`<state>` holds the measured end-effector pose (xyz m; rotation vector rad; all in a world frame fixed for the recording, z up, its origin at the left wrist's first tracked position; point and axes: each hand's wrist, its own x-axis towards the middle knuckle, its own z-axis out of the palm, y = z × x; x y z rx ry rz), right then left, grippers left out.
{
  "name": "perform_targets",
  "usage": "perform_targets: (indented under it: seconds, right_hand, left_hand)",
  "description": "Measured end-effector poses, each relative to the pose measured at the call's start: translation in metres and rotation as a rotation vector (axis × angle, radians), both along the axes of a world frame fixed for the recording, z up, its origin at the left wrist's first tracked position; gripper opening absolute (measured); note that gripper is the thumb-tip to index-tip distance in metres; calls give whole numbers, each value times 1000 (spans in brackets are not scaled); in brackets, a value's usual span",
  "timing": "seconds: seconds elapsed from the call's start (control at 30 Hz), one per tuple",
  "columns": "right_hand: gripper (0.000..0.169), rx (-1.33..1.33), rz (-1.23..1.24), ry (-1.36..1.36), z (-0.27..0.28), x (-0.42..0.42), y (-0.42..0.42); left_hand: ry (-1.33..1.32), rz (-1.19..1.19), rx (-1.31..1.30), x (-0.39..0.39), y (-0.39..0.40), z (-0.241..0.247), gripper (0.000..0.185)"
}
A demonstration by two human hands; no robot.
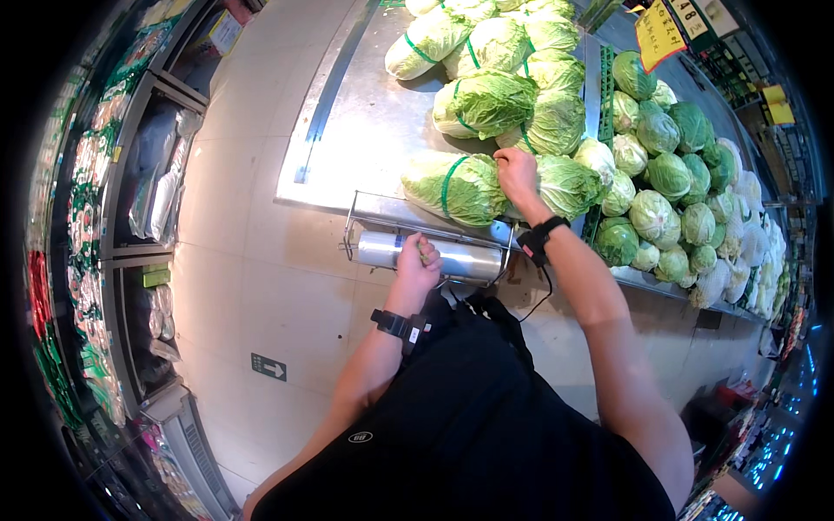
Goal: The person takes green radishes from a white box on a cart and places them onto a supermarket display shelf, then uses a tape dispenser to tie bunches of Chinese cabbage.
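Observation:
My left hand (pixel 419 262) is curled into a fist in front of a roll of clear plastic bags (pixel 472 262) in a wire holder. Bits of green, apparently leaf scraps (pixel 423 249), show between its fingers. My right hand (pixel 519 177) reaches over the display, its fingers bent at the gap between a napa cabbage (pixel 466 189) bound with green tape and another napa cabbage (pixel 565 185) to its right. The fingertips are hidden, so any grip cannot be made out. Both wrists wear black straps with small devices.
More taped napa cabbages (pixel 485 104) are piled farther back on the metal display table (pixel 352 117). Round cabbages (pixel 664 172) are heaped at right beside a green plastic crate edge (pixel 606 98). A yellow price sign (pixel 658 36) hangs above. Packaged goods fill shelves (pixel 98 215) at left.

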<state>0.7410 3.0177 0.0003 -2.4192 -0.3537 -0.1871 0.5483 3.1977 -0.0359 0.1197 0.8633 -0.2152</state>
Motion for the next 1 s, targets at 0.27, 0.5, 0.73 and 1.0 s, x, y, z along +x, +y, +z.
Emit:
perform_targets:
  seconds: [0.27,0.5,0.73,1.0]
  right_hand:
    - [20,255,464,-62,51,-126,35]
    - [20,-82,387,-296,50,-167,46]
    - [16,-72,581,-194,45,-169,31]
    - [16,352,576,-23,56,-138,19]
  left_hand:
    - [12,-135,29,21,-20,6,16]
    - [-185,-243,-138,28,-21,1,29]
    - [-116,-226,-53,16,-28,2,26]
    - [-39,-31,-13,17,5,-14,24]
